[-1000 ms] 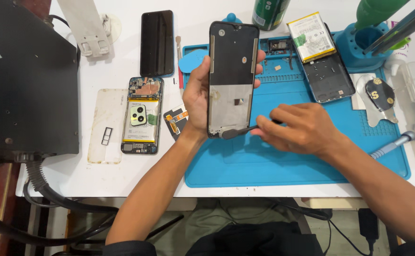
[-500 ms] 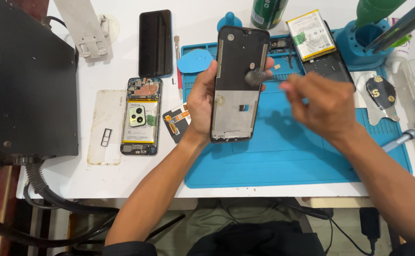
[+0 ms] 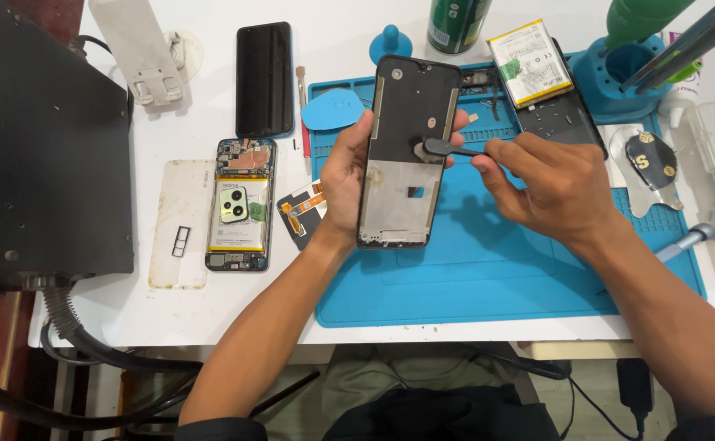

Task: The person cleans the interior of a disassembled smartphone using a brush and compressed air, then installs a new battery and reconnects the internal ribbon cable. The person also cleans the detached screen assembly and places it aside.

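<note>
Gripped upright in the left hand (image 3: pixel 343 181), a stripped phone frame (image 3: pixel 407 155) is held above the blue repair mat (image 3: pixel 488 269), thumb on its left edge and fingertips showing along the right edge. Its inner side faces the camera: dark plastic on the far half, bare grey metal plate on the near half, no battery or board inside. The right hand (image 3: pixel 549 189) pinches a slim dark brush-like tool (image 3: pixel 447 148) between thumb and fingers, and the tool's head touches the frame near its middle, where a pale smudge shows.

Judging from the layout, the strip-down looks largely done and the work is now at cleaning the frame's inner face. A loose battery (image 3: pixel 531 64) lies on a dark phone part (image 3: pixel 560 121) at the far right of the mat. Left of the mat, on the white worktop (image 3: pixel 210 310), an opened phone with its camera module and battery exposed (image 3: pixel 240 204) lies flat, a clear back cover (image 3: pixel 181 222) just beside it, and a dark screen panel (image 3: pixel 264 79) farther away. A small flex part (image 3: pixel 300 214) sits by the left wrist. Residue still appears on the frame, so cleaning seems unfinished, and nothing has yet been refitted into it.
</note>
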